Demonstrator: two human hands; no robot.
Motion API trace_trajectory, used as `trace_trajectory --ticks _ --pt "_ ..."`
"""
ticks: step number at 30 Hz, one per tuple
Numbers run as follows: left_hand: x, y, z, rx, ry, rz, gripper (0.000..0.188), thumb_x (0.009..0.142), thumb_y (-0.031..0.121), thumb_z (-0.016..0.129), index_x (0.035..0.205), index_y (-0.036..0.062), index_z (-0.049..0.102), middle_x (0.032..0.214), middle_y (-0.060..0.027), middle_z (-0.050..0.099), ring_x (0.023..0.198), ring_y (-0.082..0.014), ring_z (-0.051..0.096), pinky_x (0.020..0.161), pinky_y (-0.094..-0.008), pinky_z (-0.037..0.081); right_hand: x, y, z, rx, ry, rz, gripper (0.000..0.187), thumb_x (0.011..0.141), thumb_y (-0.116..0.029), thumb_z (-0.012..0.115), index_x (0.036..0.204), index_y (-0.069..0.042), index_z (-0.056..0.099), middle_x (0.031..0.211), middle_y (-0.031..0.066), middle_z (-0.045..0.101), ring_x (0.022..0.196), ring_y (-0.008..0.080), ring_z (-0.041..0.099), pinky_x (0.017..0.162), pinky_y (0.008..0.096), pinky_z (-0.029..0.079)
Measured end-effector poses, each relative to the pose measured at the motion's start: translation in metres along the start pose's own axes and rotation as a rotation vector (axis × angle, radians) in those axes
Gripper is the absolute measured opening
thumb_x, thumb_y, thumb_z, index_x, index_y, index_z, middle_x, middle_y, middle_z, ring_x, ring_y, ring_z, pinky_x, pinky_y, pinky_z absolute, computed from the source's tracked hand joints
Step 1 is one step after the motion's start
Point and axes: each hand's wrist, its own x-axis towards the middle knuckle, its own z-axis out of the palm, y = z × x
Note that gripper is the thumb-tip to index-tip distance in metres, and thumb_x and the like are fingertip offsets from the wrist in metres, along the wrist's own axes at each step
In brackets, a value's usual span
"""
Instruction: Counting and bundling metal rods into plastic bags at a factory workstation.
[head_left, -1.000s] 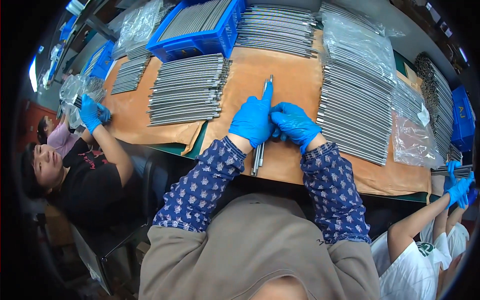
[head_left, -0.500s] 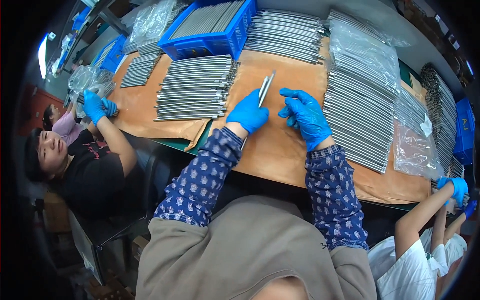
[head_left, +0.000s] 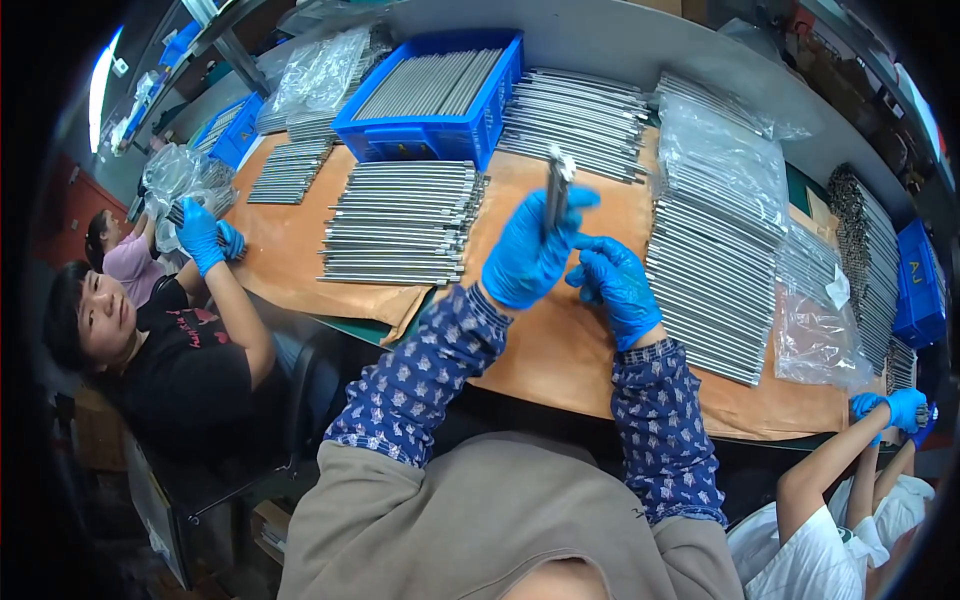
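Note:
Blue gloves cover both my hands. My left hand (head_left: 530, 248) is closed round a small bundle of metal rods (head_left: 557, 190), raised and seen nearly end-on, with shiny tips at the top. Just right of it and a little lower, my right hand (head_left: 615, 288) has its fingers curled together; whether anything is between them is hidden. Left of my hands lies a stack of metal rods (head_left: 400, 225) on brown paper (head_left: 540, 350). A longer spread of rods (head_left: 705, 290) lies to my right.
A blue bin (head_left: 425, 135) full of rods stands at the back, beside another rod pile (head_left: 575, 115). Clear plastic bags (head_left: 825, 340) lie at the right. A co-worker (head_left: 170, 330) sits at the left; another person's gloved hand (head_left: 905, 408) is at the far right.
My left hand has turned and risen with the rods, which now point toward the view. My right hand has curled its fingers and sits closer to the left. The whole view has shifted.

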Motion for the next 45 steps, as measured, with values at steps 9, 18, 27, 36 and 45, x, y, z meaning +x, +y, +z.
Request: trace_trajectory --ticks 9,18,27,36,45 --pt "-0.020 -0.028 -0.014 0.263 -0.070 -0.038 0.022 0.090 0.022 0.049 0.100 0.0031 0.055 0.075 -0.0013 0.051 0.065 -0.0078 0.047 0.060 -0.0216 0.041 0.007 0.006 -0.004 -0.005 0.017 -0.068 0.023 0.086 -0.014 0.052 0.105 -0.003 0.056 0.070 0.0061 0.059 0.052 0.0097 0.052 0.046 0.0201 0.042" --pt "-0.021 -0.026 -0.010 0.139 -0.092 -0.122 0.021 0.090 0.018 0.050 0.104 0.0036 0.051 0.083 -0.0019 0.054 0.068 -0.0082 0.052 0.061 -0.0220 0.045 0.006 0.006 -0.001 0.027 0.022 -0.150 0.026 0.086 -0.019 0.056 0.106 -0.003 0.055 0.072 0.0048 0.060 0.057 0.0091 0.055 0.046 0.0194 0.042" --pt "-0.043 -0.019 0.005 -0.558 0.032 -0.828 0.026 0.093 0.028 0.043 0.100 0.0054 0.053 0.058 0.0045 0.040 0.044 -0.0051 0.035 0.040 -0.0187 0.030 0.006 -0.001 -0.005 0.119 0.090 -0.128 0.036 0.087 -0.030 0.050 0.114 -0.007 0.053 0.092 0.0064 0.061 0.081 0.0143 0.059 0.069 0.0244 0.046" --pt "-0.062 -0.021 0.011 -0.526 -0.065 -0.941 0.034 0.089 0.029 0.049 0.112 0.0037 0.050 0.079 -0.0066 0.059 0.069 -0.0164 0.058 0.062 -0.0281 0.049 0.005 -0.010 -0.004 0.129 -0.095 0.067 0.033 0.086 -0.020 0.054 0.112 0.000 0.053 0.093 0.0110 0.063 0.075 0.0113 0.059 0.063 0.0229 0.050" --pt "-0.057 -0.017 0.002 -0.665 -0.153 -1.048 0.048 0.085 0.022 0.053 0.126 0.0003 0.039 0.107 -0.0179 0.057 0.092 -0.0280 0.059 0.083 -0.0414 0.048 0.002 -0.012 -0.007 0.223 -0.134 0.147 0.036 0.085 -0.019 0.055 0.116 -0.002 0.051 0.095 0.0114 0.063 0.077 0.0135 0.061 0.065 0.0231 0.051"
